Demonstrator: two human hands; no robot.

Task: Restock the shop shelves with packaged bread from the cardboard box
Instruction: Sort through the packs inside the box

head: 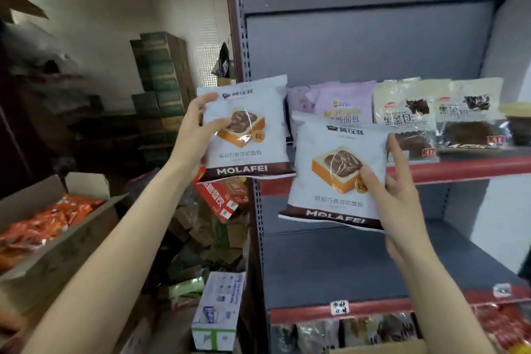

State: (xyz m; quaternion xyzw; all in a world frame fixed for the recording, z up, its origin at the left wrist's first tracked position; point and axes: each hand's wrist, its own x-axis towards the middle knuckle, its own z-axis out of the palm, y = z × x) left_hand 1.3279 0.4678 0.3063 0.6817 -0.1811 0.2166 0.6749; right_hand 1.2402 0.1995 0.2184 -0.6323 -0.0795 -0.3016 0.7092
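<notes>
The right hand [399, 195] pinches the right pack [336, 172] at its right edge: thumb on the printed front, index finger straight up along the edge, the rest curled behind. This pack hangs in front of the shelf [459, 169], below its red lip. The left hand [195, 135] grips the left pack [247, 129] by its left edge, thumb in front, fingers behind, just left of the shelf's post. Other bread packs [408, 115] stand on the shelf. An open box [57, 238] sits far left of it.
</notes>
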